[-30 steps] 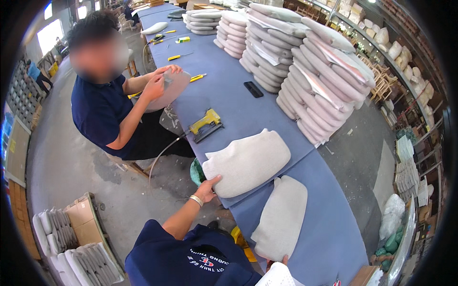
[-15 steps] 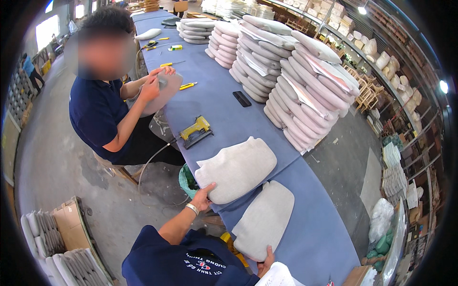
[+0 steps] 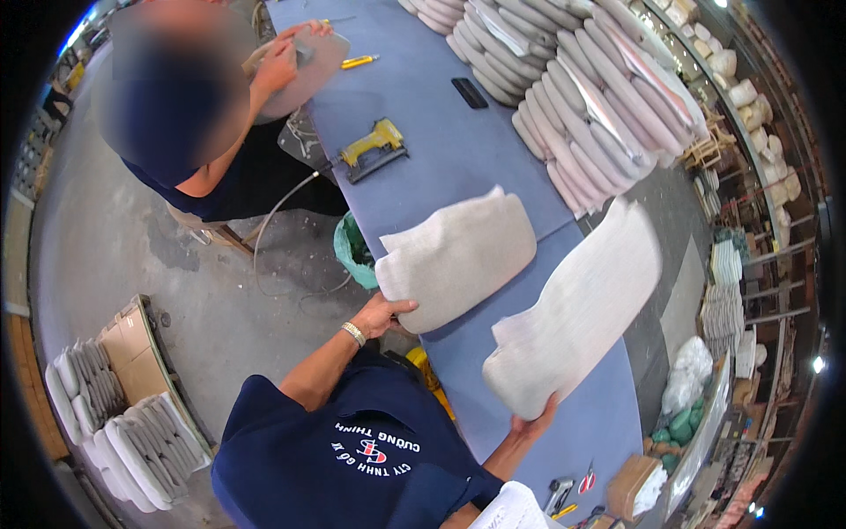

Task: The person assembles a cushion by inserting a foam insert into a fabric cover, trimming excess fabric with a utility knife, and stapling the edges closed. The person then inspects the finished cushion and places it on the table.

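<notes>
My left hand (image 3: 385, 315) grips the near left corner of a light grey seat cushion (image 3: 463, 256), thumb on top and most fingers hidden. That cushion rests on the blue-covered table (image 3: 458, 370), its notched edge facing away. In my right hand (image 3: 534, 421) is a second grey cushion (image 3: 582, 309), held by its near end. This one is tilted up off the table, its far end reaching past the table's right edge. Beyond the left cushion lies a yellow staple gun (image 3: 374, 148) with an air hose.
A seated co-worker at the left holds another grey cushion (image 3: 308, 75). Stacked cushions (image 3: 608, 106) stand at the far right beside a black phone (image 3: 469, 93). A green bag (image 3: 351, 251) hangs by the table's left edge. Tools, including a stapler (image 3: 559, 495), lie near right.
My right hand has lifted its cushion off the table and swung its far end up and to the right. The left hand keeps its corner grip. The view has tipped downward.
</notes>
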`<action>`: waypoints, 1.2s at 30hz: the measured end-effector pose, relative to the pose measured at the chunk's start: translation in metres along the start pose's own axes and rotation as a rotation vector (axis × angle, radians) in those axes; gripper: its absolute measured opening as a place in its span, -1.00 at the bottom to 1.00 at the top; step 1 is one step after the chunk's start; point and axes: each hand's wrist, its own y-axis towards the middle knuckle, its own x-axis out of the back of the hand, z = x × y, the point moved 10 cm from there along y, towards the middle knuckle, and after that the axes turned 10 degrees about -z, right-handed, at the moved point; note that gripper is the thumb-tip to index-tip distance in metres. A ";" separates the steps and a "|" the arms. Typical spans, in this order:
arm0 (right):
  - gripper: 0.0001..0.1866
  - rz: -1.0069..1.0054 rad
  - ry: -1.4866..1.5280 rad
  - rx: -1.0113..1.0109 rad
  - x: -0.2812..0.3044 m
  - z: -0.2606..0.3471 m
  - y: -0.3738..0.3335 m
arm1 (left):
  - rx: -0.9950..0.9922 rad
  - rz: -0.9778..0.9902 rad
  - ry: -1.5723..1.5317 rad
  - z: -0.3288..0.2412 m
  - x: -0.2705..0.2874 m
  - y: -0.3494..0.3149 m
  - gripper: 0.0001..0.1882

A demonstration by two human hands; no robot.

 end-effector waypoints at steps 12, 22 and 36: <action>0.07 0.648 -0.664 0.915 -0.209 0.252 0.003 | -0.666 0.155 -0.342 -0.223 -0.002 -0.098 0.12; -0.28 1.280 -1.248 0.777 -0.408 0.128 -0.102 | -0.438 0.034 -0.267 -0.058 0.086 -0.096 -0.07; -0.45 1.066 -1.064 0.692 -0.375 -0.014 -0.055 | -0.272 -0.295 -0.309 -0.136 0.059 0.080 -0.31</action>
